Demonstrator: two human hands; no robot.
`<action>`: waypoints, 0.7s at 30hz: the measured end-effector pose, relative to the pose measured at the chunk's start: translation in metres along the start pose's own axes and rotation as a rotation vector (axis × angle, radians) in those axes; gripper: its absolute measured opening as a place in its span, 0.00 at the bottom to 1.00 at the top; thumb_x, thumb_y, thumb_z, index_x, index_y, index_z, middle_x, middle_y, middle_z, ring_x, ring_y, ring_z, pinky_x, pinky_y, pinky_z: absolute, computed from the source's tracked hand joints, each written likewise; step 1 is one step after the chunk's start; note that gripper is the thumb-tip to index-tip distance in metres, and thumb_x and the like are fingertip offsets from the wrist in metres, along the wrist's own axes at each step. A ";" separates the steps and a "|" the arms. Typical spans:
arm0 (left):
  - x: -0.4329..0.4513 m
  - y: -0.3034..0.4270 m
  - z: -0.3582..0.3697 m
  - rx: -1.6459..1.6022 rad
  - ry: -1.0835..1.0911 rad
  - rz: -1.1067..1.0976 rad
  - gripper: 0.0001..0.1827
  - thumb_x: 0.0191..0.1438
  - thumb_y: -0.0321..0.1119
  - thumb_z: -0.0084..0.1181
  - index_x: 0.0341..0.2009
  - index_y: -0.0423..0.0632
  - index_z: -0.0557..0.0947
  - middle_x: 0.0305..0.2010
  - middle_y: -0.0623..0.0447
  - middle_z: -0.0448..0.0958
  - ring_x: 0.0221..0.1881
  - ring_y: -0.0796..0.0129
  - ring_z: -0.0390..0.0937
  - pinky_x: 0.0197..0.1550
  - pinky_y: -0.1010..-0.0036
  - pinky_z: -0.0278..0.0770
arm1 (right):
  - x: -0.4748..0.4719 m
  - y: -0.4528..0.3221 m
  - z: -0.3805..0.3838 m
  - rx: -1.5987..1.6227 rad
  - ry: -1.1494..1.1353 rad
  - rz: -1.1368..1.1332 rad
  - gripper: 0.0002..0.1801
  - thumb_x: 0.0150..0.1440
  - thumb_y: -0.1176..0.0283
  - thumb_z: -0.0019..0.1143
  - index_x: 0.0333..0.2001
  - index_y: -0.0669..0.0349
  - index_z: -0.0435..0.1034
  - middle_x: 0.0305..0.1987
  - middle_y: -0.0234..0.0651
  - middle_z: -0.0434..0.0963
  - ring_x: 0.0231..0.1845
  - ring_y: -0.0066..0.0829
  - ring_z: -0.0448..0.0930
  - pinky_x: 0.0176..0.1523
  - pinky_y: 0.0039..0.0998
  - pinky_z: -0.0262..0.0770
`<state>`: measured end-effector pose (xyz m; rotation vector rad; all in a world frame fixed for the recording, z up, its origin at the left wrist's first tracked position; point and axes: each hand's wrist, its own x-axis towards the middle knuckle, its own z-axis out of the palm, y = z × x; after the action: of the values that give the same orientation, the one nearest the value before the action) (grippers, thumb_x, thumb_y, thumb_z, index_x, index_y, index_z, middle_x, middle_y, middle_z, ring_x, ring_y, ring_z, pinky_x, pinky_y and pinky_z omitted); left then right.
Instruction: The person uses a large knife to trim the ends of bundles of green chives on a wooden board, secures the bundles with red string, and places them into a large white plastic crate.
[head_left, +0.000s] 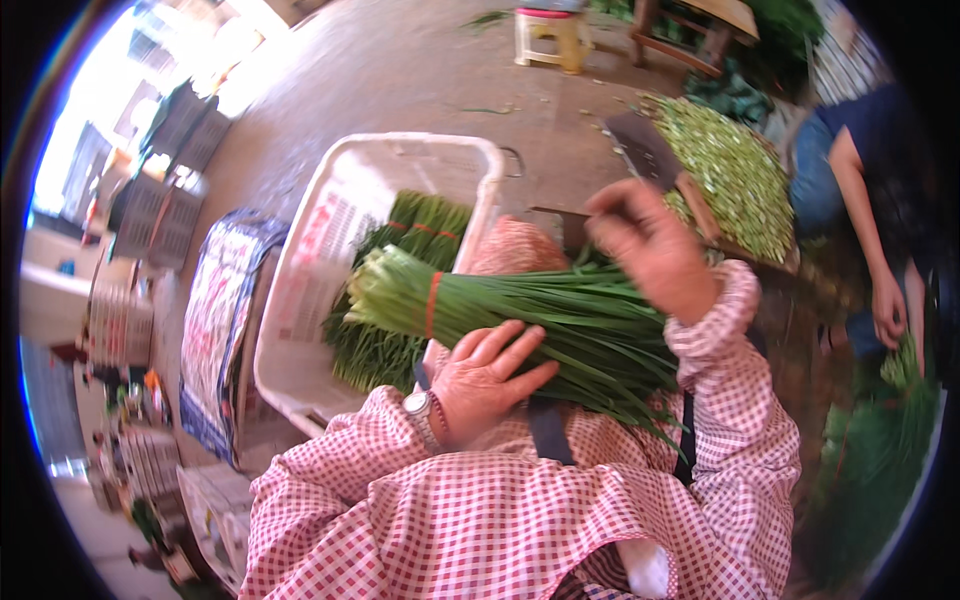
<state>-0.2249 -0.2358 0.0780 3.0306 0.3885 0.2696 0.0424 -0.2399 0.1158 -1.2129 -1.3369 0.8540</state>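
Note:
A bundle of long green leafy stalks, likely garlic chives (517, 300), lies across my lap, its pale cut ends to the left and an orange band around it near them. My left hand (487, 371) rests on its near side with spread fingers. Above the leaf end is my right hand (652, 247), raised and blurred, fingers curled; whether it holds anything does not show. Several banded green bundles (427, 225) lie in a white plastic crate (304, 247) beyond my left hand.
Pale trimmings (735, 172) are heaped at the upper right beside a co-worker (862, 165), whose hand touches greens. A stool (551, 37) and a wooden bench (697, 26) stand at the top. A patterned padded cover (221, 322) and stacked crates (154, 217) are at left.

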 end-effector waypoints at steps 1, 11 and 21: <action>-0.004 -0.004 -0.003 -0.072 0.011 0.020 0.23 0.45 0.37 0.57 0.50 0.62 0.79 0.62 0.50 0.67 0.60 0.55 0.66 0.57 0.56 0.64 | 0.012 0.013 0.021 -0.093 -0.189 -0.045 0.15 0.58 0.69 0.57 0.47 0.64 0.68 0.37 0.39 0.75 0.38 0.29 0.76 0.44 0.28 0.74; -0.094 -0.017 0.034 -1.547 0.438 -1.310 0.38 0.49 0.42 0.67 0.58 0.40 0.63 0.54 0.49 0.69 0.49 0.66 0.70 0.49 0.70 0.72 | -0.015 0.054 0.088 -0.601 -0.526 -0.012 0.58 0.36 0.37 0.67 0.62 0.63 0.56 0.59 0.51 0.64 0.63 0.50 0.64 0.65 0.43 0.60; -0.054 -0.061 0.006 -0.545 0.996 -0.861 0.55 0.35 0.41 0.77 0.63 0.45 0.56 0.60 0.42 0.60 0.63 0.52 0.58 0.63 0.60 0.59 | -0.031 0.043 0.084 -0.712 -0.462 0.087 0.56 0.35 0.41 0.70 0.60 0.66 0.58 0.54 0.49 0.67 0.59 0.48 0.67 0.62 0.41 0.63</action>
<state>-0.2905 -0.1907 0.0572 1.7617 1.3072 1.4545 -0.0351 -0.2477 0.0543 -1.6853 -2.0853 0.7651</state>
